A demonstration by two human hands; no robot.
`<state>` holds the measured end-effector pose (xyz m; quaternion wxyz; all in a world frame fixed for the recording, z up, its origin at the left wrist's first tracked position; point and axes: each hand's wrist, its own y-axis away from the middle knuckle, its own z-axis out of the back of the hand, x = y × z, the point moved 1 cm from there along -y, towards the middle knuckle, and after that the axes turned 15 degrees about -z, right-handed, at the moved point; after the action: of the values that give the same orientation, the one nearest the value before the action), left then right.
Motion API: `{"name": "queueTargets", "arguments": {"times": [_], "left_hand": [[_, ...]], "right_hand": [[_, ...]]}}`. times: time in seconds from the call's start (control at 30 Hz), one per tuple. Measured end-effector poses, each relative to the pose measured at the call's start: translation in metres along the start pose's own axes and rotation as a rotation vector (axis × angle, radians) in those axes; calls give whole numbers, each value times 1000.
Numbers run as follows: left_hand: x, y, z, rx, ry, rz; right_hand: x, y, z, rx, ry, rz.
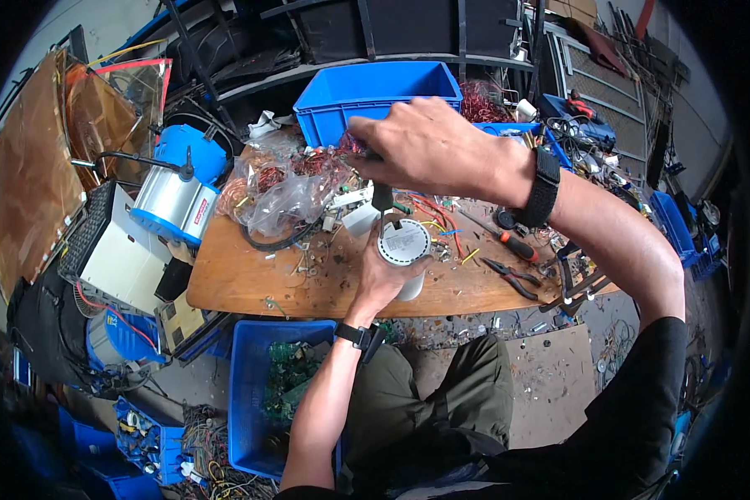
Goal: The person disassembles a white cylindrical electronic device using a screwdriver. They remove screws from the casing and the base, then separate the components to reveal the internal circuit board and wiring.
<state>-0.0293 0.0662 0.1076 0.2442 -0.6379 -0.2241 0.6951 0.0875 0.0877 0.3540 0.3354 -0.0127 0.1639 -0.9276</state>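
Observation:
A white round device (406,243) with a ring of slots around its top stands upright at the front edge of the wooden table. My left hand (377,279) is wrapped round its side, thumb toward the right. Above it, my right hand (433,143) is closed on a screwdriver (382,198), held upright with its dark handle partly inside the fist. The thin shaft points down at the left rim of the device's top, beside a dark notch; whether the tip is inside a gap I cannot tell. To the right lie pliers (512,277) and an orange-and-black handled screwdriver (518,246).
Loose wires and clear plastic bags (283,200) cover the table's (308,283) back left. An open blue bin (375,83) stands behind. Below the front edge, a blue crate (246,400) holds green circuit boards (292,367). Metal parts and cables clutter the right end.

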Motion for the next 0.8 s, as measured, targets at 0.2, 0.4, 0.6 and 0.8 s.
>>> {"name": "queueTargets", "arguments": {"times": [0.2, 0.4, 0.6, 0.8], "left_hand": [[14, 2, 3, 1, 16, 8], [5, 4, 1, -33, 66, 17], [7, 3, -2, -47, 65, -37], [6, 5, -1, -68, 93, -3]], "right_hand": [[-8, -5, -12, -57, -329, 345], [-2, 0, 3, 176, -189, 54], [-23, -5, -18, -69, -349, 399], [-13, -1, -4, 47, -120, 148]]}}
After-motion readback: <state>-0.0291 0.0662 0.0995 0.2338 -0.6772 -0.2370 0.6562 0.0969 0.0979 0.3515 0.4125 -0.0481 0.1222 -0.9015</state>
